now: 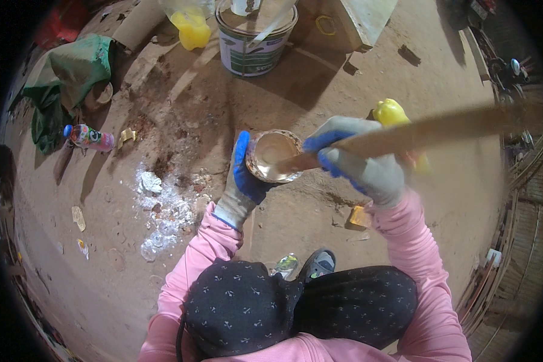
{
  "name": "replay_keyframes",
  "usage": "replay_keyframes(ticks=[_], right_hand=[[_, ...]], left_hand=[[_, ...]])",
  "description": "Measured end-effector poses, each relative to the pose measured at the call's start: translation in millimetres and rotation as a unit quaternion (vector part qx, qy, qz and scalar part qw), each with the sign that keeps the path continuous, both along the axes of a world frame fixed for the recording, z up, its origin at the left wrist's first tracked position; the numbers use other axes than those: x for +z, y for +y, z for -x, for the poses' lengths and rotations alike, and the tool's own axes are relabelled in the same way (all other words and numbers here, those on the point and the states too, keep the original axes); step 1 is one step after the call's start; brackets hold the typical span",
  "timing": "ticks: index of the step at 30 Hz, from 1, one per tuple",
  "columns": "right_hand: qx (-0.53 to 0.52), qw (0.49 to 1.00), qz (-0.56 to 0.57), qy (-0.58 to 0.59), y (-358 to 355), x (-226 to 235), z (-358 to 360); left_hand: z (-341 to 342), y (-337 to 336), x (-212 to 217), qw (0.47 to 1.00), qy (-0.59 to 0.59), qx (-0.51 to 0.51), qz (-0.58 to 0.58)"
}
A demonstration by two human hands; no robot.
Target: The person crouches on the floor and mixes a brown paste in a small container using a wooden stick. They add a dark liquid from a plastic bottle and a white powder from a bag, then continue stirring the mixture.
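Note:
My left hand [245,175], in a grey and blue work glove, is wrapped round a small round can [274,145] with a crusted rim. Pale, creamy stuff coats the inside of the can. In a matching glove, my right hand [357,158] grips a long flat wooden stick [416,133]. The lower end of the stick dips into the can, while its other end reaches up to the right and is smeared by motion. Both hands are in front of my knees, above the dirt floor.
A large paint bucket [253,48] stands ahead, beside a yellow container [193,31]. White powder [169,217] is spilled at the left, near a bottle with a pink label [90,137] and a green sack [72,78]. A yellow bottle [390,112] lies behind the stick.

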State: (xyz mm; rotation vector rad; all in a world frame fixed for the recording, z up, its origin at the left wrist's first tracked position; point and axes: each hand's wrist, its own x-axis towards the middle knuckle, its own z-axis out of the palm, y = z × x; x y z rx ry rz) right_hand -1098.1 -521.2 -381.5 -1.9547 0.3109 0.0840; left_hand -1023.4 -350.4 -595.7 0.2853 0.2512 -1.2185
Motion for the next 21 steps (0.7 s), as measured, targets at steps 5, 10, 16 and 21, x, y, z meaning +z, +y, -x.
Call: replay_keyframes(ticks=[5, 10, 16, 21], right_hand=[[0.047, 0.983, 0.111, -0.139, 1, -8, 0], [0.030, 0.989, 0.081, -0.116, -1, -12, -1], [-0.008, 1.000, 0.014, -0.008, -2, -11, -2], [0.075, 0.983, 0.048, -0.160, -2, -17, -4]], left_hand=[[1, -2, -2, 1.000, -0.015, 0.007, -0.026], [1, 2, 2, 0.999, -0.004, 0.001, -0.041], [-2, 0, -1, 1.000, 0.007, -0.002, 0.006], [-3, 0, 1, 1.000, -0.001, 0.002, 0.010]])
